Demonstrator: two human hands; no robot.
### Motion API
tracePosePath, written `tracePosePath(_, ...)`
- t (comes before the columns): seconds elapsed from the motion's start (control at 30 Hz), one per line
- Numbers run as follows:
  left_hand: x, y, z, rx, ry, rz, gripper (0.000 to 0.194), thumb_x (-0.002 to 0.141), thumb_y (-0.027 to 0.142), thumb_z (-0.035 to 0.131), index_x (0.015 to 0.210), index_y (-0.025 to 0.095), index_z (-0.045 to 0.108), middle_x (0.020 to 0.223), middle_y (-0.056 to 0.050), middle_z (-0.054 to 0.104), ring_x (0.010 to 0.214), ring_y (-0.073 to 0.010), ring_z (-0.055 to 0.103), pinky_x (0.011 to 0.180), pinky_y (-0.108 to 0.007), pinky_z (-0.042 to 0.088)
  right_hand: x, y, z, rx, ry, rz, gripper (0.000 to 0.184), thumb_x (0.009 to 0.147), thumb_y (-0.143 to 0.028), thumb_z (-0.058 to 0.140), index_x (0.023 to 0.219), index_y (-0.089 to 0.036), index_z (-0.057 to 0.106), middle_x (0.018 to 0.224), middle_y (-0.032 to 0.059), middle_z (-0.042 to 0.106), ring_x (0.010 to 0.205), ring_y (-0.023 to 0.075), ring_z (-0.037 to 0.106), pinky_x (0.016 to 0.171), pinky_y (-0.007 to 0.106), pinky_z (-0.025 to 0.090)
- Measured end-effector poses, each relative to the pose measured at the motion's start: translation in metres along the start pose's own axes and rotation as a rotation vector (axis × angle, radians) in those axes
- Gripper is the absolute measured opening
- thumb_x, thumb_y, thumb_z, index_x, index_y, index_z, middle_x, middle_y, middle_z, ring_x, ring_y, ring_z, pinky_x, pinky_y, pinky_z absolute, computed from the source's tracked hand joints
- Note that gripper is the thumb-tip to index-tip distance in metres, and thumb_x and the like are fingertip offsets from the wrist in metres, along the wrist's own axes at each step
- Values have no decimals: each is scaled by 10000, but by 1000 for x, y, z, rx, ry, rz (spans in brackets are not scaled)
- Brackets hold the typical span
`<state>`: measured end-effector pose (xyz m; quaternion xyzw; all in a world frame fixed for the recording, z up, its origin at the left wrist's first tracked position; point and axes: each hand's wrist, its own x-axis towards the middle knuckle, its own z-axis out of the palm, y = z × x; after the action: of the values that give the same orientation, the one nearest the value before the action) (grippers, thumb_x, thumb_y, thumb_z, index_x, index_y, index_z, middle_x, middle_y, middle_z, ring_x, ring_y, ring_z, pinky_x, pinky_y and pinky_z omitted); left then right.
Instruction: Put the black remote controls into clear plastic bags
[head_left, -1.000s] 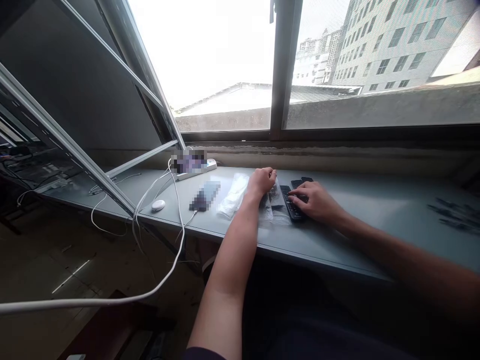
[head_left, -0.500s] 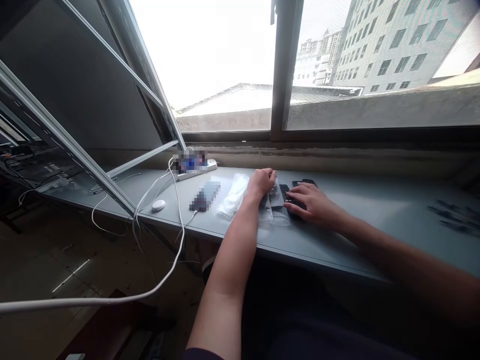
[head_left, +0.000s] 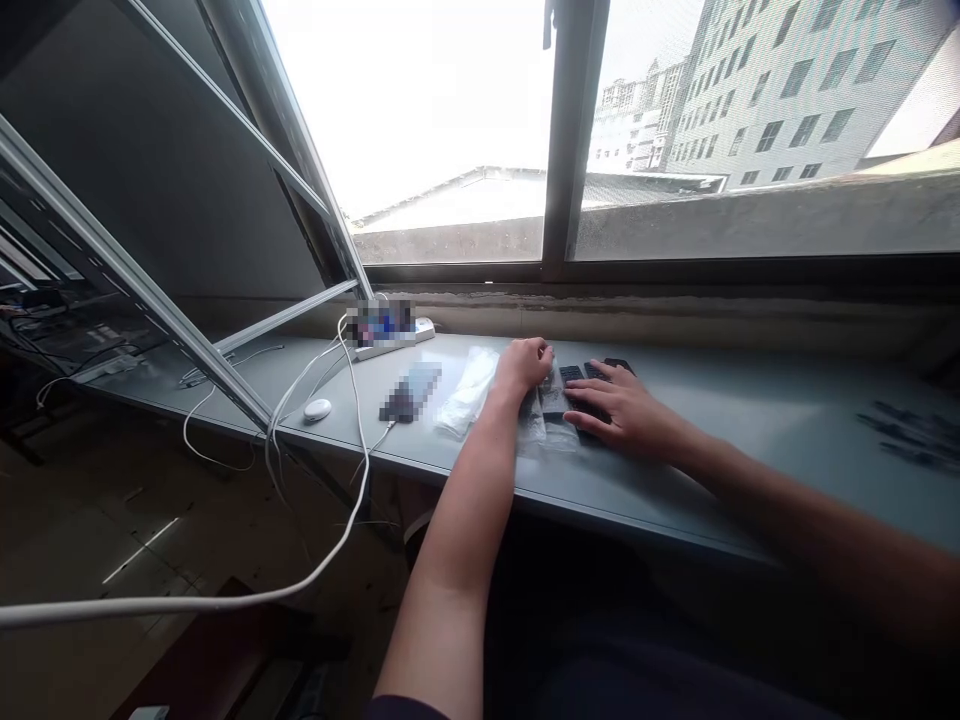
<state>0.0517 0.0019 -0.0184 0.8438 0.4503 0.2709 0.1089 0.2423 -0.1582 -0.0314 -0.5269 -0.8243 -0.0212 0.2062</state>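
My left hand [head_left: 523,366] rests curled on the top edge of a clear plastic bag [head_left: 546,420] lying on the grey counter [head_left: 750,420] under the window. My right hand [head_left: 619,405] lies flat over a black comb-like strip [head_left: 581,385] whose left end sits on or in the bag's mouth; the fingers cover most of it. A second small black piece [head_left: 616,364] lies just beyond my right fingers.
Another clear bag [head_left: 469,390] lies left of my left hand, then a phone [head_left: 410,392] on a cable, a white mouse-like object [head_left: 316,409] and a power strip [head_left: 390,335]. White cables [head_left: 300,400] hang off the counter. Dark parts [head_left: 911,432] sit at far right.
My right hand has slid left along the counter, carrying the black strip toward the clear bag. My left hand has stayed on the bag's top edge.
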Motion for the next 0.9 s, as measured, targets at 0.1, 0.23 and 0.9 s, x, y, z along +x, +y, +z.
tracePosePath(0.1,-1,-1,1,31,-29,1,304,1102,429,652,1169,270,903,1284,-81,859,1285,-289,727,1115,-375,539,0,4,4,-26,-1,31,682,1150,-725,484,1545,-267,798,1648,113,715,1707,550,380,1348,819,290)
tracePosePath(0.23,-1,-2,2,36,-51,-5,342,1093,484,662,1222,285,908,1410,-86,813,1399,-309,671,1207,-413,509,0,6,5,-24,13,50,662,1158,-687,492,1541,-237,790,1651,135,710,1705,556,382,1348,801,308)
tracePosePath(0.9,4,-12,8,-23,-141,47,378,1050,472,715,1283,223,878,1331,-125,844,1233,-290,768,1112,-367,552,2,-14,6,174,142,-270,194,1124,-372,678,1186,-341,858,1254,66,877,1458,408,685,1325,719,393)
